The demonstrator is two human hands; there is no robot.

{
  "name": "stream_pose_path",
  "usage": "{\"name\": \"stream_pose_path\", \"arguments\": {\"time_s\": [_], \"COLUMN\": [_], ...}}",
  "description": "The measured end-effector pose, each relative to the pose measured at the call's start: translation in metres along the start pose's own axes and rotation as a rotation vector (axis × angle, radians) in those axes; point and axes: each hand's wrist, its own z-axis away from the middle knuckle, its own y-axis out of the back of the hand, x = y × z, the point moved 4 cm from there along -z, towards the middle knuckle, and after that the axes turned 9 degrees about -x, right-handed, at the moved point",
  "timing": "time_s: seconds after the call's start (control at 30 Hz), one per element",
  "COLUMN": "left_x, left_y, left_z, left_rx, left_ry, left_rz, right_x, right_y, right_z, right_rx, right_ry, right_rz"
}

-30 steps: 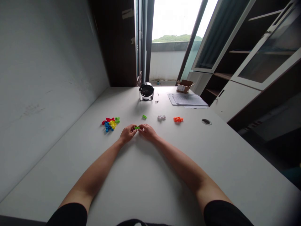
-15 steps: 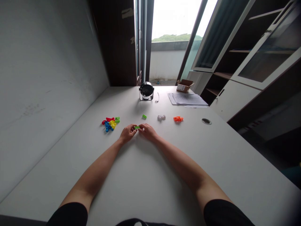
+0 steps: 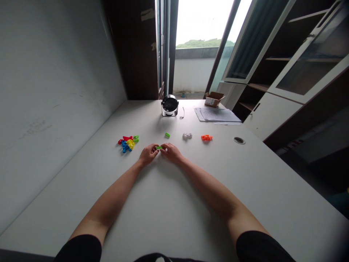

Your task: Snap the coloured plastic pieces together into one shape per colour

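A heap of coloured plastic pieces (image 3: 128, 143) on a white table (image 3: 163, 203), left hand (image 3: 148, 154) with fingers pinching one end of a small green plastic piece (image 3: 159, 147) — right hand (image 3: 171, 153) gripping the other end — a second green piece (image 3: 167, 135) just ahead, a white crumpled piece (image 3: 187, 136), orange plastic pieces (image 3: 206, 138)

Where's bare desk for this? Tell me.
Bare desk lies between your left forearm and right forearm, and between the orange pieces and the cable grommet. Crowded at the coloured plastic pile, left of the left hand, and at the green piece pinched between it and the right hand.
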Motion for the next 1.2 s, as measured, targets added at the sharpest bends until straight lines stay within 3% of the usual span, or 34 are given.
{"name": "stream_pose_path", "arguments": {"time_s": [1.2], "left_x": [-0.0052], "left_y": [-0.0023], "left_z": [-0.0009], "left_rx": [-0.031], "left_ry": [-0.010], "left_rz": [-0.028], "right_x": [0.0021], "right_y": [-0.0020], "right_z": [-0.0006], "right_rx": [0.004], "right_ry": [0.014], "right_rz": [0.000]}}
